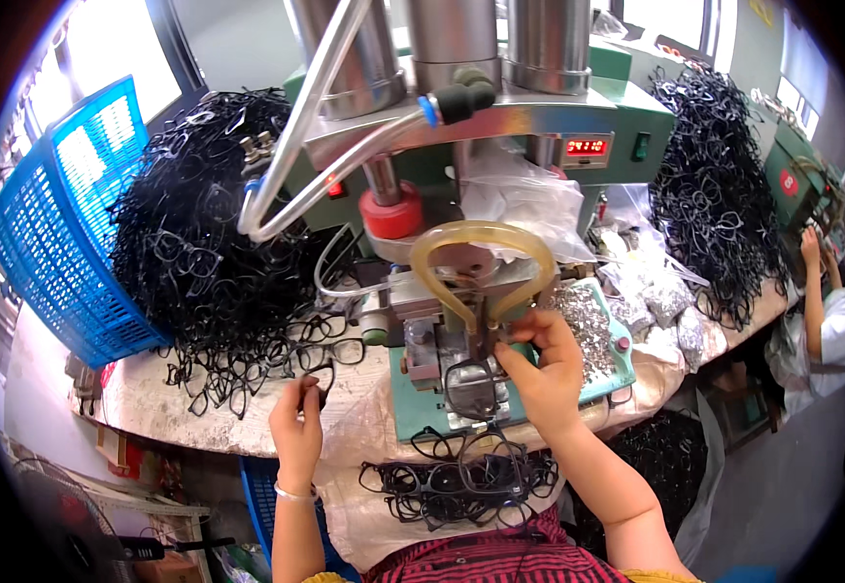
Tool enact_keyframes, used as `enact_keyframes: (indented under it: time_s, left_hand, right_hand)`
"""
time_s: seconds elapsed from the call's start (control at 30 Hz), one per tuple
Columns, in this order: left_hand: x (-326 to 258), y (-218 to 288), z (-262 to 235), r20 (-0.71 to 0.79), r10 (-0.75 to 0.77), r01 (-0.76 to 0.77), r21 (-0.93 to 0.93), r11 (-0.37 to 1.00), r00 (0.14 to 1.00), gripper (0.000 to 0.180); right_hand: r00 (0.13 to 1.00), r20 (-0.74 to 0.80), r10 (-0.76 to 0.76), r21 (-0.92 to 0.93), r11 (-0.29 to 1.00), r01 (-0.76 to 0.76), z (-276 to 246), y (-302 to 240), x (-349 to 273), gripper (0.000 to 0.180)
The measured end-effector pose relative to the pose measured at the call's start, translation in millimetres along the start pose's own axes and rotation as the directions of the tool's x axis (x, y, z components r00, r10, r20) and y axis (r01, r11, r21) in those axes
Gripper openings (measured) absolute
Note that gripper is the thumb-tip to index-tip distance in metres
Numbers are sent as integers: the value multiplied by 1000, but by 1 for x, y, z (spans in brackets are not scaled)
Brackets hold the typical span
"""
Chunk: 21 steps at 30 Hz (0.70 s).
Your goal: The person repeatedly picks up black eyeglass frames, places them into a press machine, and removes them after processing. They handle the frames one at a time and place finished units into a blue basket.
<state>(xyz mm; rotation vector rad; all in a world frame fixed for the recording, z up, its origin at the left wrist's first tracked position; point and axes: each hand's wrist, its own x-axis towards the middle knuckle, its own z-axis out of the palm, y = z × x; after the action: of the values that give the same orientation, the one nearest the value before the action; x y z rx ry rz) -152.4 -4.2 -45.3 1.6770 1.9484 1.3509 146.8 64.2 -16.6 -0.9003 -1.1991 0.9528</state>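
Note:
My right hand (539, 364) pinches a black eyeglass frame (469, 384) that lies on the metal fixture (422, 340) of a green bench press machine (500, 117), just under its yellowish tube loop (481, 235). My left hand (298, 423) is closed around another black eyeglass frame (325, 377) at the front edge of a big heap of black frames (214, 243). A short row of black frames (461, 478) lies on the cloth right in front of my body.
A blue plastic crate (63, 223) leans at the left. A second heap of black frames (714, 185) and bags of small metal parts (588, 325) sit right of the machine. Another person (826, 321) works at the far right. The worktop edge (199, 442) curves below.

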Motion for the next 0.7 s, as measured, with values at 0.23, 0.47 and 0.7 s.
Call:
enact_keyframes:
  time_s: [0.23, 0.47, 0.7]
  left_hand:
    - [34, 148, 6, -198, 581, -608, -387, 694, 789, 12]
    - [24, 147, 21, -54, 661, -624, -396, 674, 748, 11]
    - [8, 123, 57, 173, 860, -812, -282, 511, 480, 25]
  right_hand:
    - [993, 57, 103, 212, 971, -112, 12, -21, 0, 38]
    - [982, 166, 84, -25, 996, -81, -5, -51, -13, 42]
    - [965, -46, -259, -859, 503, 94, -112, 42, 13, 18]
